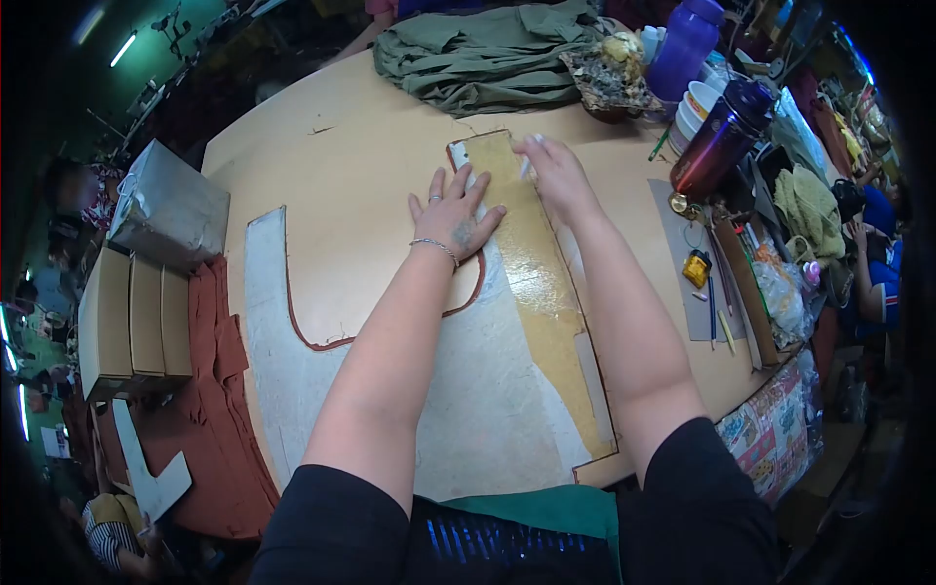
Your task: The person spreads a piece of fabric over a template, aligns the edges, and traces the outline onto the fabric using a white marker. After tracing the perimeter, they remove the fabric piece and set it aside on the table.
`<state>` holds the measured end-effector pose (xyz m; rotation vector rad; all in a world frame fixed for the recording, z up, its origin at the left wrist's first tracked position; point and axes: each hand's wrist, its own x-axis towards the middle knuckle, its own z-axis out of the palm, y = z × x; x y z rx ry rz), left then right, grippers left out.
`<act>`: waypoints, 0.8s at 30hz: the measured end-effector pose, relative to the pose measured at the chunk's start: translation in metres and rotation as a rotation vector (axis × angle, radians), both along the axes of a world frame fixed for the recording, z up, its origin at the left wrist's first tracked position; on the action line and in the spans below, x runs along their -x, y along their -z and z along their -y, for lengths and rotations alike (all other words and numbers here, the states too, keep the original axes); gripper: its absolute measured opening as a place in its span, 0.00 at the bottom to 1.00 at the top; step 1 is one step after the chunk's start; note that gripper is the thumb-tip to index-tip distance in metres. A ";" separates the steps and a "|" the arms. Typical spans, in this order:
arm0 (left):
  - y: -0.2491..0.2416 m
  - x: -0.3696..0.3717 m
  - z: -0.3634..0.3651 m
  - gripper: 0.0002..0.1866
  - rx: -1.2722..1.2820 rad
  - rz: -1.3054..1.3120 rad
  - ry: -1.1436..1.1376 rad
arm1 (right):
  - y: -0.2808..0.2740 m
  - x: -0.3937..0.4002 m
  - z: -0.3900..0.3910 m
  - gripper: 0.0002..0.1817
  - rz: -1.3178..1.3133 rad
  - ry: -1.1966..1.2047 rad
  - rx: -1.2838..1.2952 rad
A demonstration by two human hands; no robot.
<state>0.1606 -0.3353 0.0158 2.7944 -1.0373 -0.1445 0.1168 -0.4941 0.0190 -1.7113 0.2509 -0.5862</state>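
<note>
A large stiff pattern template [458, 409], greyish white with a glossy yellow strip [536, 283] on its right side, lies on the table. Its curved cut-out is rimmed by a thin edge of reddish-brown fabric [322, 345] showing from beneath. My left hand [458, 216] rests flat on the narrow upper part, fingers spread, pressing on its surface. Beside the top right corner of the template, my right hand [558, 175] is closed around a small white stick [526, 166] that looks like chalk; most of it is hidden by the fingers.
Dark green folded cloth [478, 58] lies at the back. A purple bottle [687, 49], a dark red flask [723, 136] and pencils [712, 310] are on the right. Cardboard boxes [107, 322], a grey box [171, 205] and reddish-brown fabric [219, 409] stand left. Other people sit at both edges.
</note>
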 end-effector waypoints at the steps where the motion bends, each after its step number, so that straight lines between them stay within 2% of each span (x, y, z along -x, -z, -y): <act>1: 0.000 0.000 -0.001 0.32 0.000 0.008 0.000 | -0.004 -0.019 0.001 0.12 -0.043 -0.011 -0.029; 4: 0.002 0.000 -0.001 0.32 0.007 0.023 -0.003 | 0.016 -0.076 0.012 0.12 -0.162 -0.059 0.161; 7: 0.004 -0.001 -0.001 0.32 0.029 0.029 -0.005 | 0.027 -0.107 0.006 0.12 -0.158 -0.061 0.183; 9: 0.003 -0.001 0.000 0.32 0.022 0.029 -0.008 | 0.028 -0.115 0.004 0.15 -0.210 -0.019 0.314; 12: 0.004 -0.001 -0.001 0.32 0.021 0.030 -0.011 | 0.027 -0.121 0.005 0.18 -0.251 0.003 0.424; 18: 0.003 -0.001 -0.001 0.32 0.019 0.023 -0.018 | 0.024 -0.118 0.006 0.17 -0.287 -0.038 0.484; 21: 0.004 -0.001 0.000 0.32 0.016 0.024 -0.013 | 0.018 -0.109 0.026 0.15 -0.341 0.071 0.727; 24: 0.003 0.000 -0.001 0.32 0.011 0.019 -0.017 | 0.015 -0.080 0.053 0.13 -0.269 0.247 0.851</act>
